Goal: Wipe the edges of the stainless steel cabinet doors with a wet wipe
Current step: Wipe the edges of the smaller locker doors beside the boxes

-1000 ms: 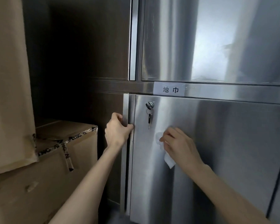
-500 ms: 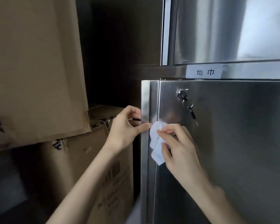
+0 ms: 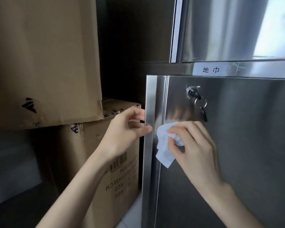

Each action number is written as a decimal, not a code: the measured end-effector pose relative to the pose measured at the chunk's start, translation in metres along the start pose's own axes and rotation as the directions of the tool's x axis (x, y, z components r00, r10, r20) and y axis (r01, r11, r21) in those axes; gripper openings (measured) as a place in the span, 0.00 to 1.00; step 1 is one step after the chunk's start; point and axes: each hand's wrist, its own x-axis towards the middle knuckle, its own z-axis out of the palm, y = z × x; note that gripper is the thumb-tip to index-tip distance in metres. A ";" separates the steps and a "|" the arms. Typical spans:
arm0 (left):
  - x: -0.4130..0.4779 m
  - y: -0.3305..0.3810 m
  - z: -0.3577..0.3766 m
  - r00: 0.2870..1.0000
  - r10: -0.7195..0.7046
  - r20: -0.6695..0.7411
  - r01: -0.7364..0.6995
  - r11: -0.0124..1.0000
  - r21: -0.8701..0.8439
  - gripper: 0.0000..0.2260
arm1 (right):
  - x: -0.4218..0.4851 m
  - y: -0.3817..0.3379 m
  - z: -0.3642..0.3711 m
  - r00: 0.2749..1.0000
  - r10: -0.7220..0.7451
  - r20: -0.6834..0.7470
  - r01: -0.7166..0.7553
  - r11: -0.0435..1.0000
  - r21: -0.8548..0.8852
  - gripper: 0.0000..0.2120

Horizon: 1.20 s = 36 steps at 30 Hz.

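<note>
The lower stainless steel cabinet door (image 3: 237, 145) fills the right half of the head view, and its left edge (image 3: 150, 145) runs down the middle. My left hand (image 3: 125, 129) grips that edge, thumb on the front face and fingers curled behind it. My right hand (image 3: 194, 145) pinches a crumpled white wet wipe (image 3: 164, 142) and holds it against the door just right of the edge. The wipe's lower corner hangs loose. A lock with a key and key ring (image 3: 196, 99) sits above my right hand.
An upper steel door (image 3: 237, 30) sits above a labelled strip (image 3: 210, 69). Stacked cardboard boxes (image 3: 44, 63) crowd the left, the lower box (image 3: 118, 178) close to the door edge. A dark gap lies between the boxes and the cabinet.
My right hand has carried the wipe from the door face leftward to the left edge. The left hand keeps its grip on the edge. The view has shifted left and closer.
</note>
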 end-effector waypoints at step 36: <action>-0.070 0.021 -0.003 0.997 0.053 0.055 -0.035 0.955 -0.293 0.18 | -0.042 -0.045 -0.035 0.982 0.090 -0.166 -0.094 0.995 -0.018 0.09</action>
